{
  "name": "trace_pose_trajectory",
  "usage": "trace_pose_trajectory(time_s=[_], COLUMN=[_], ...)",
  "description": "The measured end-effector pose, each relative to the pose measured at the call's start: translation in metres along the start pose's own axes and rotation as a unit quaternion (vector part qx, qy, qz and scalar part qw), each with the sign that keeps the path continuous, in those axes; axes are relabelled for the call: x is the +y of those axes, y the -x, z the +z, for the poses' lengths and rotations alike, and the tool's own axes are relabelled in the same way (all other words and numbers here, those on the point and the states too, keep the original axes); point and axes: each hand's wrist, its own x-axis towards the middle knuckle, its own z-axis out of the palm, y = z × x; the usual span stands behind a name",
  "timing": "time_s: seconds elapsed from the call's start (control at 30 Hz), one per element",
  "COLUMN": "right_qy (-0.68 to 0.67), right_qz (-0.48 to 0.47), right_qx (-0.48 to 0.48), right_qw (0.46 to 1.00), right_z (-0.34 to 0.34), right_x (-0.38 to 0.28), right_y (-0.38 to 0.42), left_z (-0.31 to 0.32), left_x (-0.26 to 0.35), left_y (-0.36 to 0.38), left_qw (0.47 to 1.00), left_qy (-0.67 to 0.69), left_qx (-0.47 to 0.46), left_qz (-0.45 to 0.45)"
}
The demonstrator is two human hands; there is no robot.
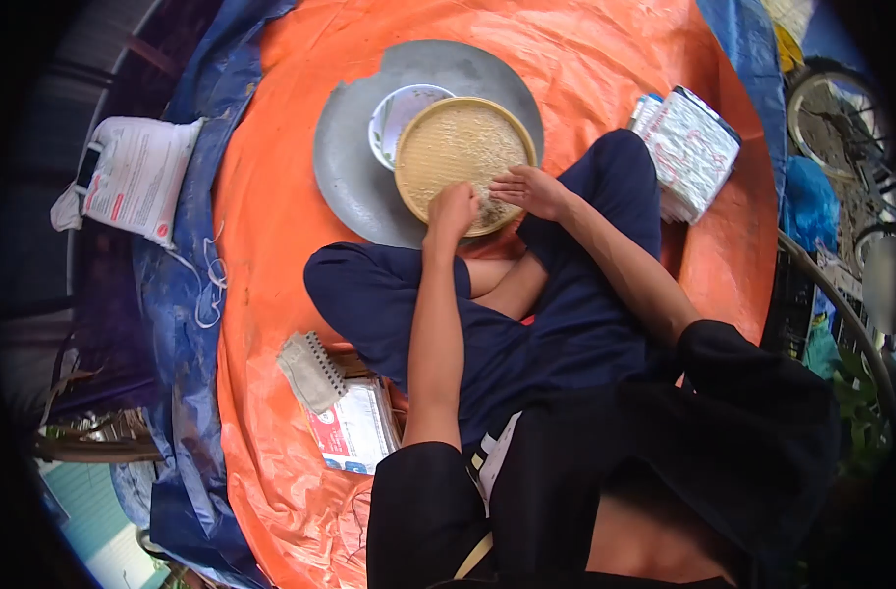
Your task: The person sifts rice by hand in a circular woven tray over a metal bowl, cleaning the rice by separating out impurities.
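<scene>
A round yellow woven tray [458, 147] holds a scatter of pale grains, with a darker patch near its lower edge. My left hand [454, 208] is closed at the tray's near left rim; what its fingers hold, if anything, is hidden. Over the near right part of the tray, my right hand [531, 190] is held out with its fingers straight. Beneath the tray's left side, a white bowl [381, 133] with a leafy pattern shows in part. Both rest on a wide grey round platter [345, 182] with a broken edge.
An orange tarp [271, 285] lies over a blue tarp [178, 363]. A silvery packet [698, 147] sits at right. A spiral notebook [312, 371] and printed packet [359, 427] lie near my left knee. A white sack [141, 177] is at left, a bicycle wheel [831, 118] far right.
</scene>
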Motion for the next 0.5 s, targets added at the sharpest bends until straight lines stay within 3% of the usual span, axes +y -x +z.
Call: trace_pose_trajectory(time_s=[0.07,0.13,0.43,0.5], right_qy=[-0.006,0.006,-0.009,-0.02], right_qz=[-0.002,-0.002,-0.022,-0.014], right_qx=[-0.003,0.013,0.01,-0.006], right_qw=[1.0,1.0,1.0,1.0], right_z=[-0.003,-0.002,0.007,0.009], right_x=[0.002,0.002,-0.002,-0.002], right_y=[-0.003,-0.002,0.008,0.007], left_z=[-0.002,-0.002,-0.019,-0.02], left_x=[-0.01,-0.025,-0.02,-0.018], left_y=[-0.006,-0.015,-0.014,-0.014], left_qw=[0.988,0.93,0.804,0.802], left_qy=[0.149,0.345,0.576,0.578], left_qx=[-0.019,-0.103,-0.085,-0.091], left_qz=[-0.021,-0.072,-0.121,-0.119])
